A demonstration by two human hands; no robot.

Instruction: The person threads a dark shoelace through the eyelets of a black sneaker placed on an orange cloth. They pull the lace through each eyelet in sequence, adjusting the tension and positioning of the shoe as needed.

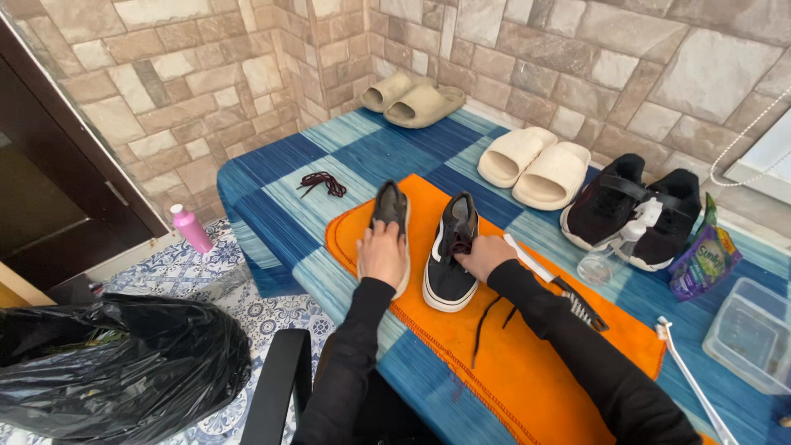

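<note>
1. Black sneaker [451, 255] with a white sole lies on the orange mat [527, 363], under the right hand [486, 254], whose fingers pinch its lace.
2. Left hand [382, 251] rests flat on the second dark shoe [390, 210], fingers released.
3. Beyond the right hand on the worktop [272, 214]: cream slides [535, 165], black trainers [630, 206], a spray bottle [610, 255].
4. Loose laces [323, 183] lie beyond the left hand.

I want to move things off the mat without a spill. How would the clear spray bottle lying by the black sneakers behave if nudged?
The clear spray bottle lies on its side on the table, so its round body would probably roll. It looks nearly empty, hence likely light and easy to shift. The trigger head, resting toward the black sneakers, may stop the roll or swing it round.
</note>
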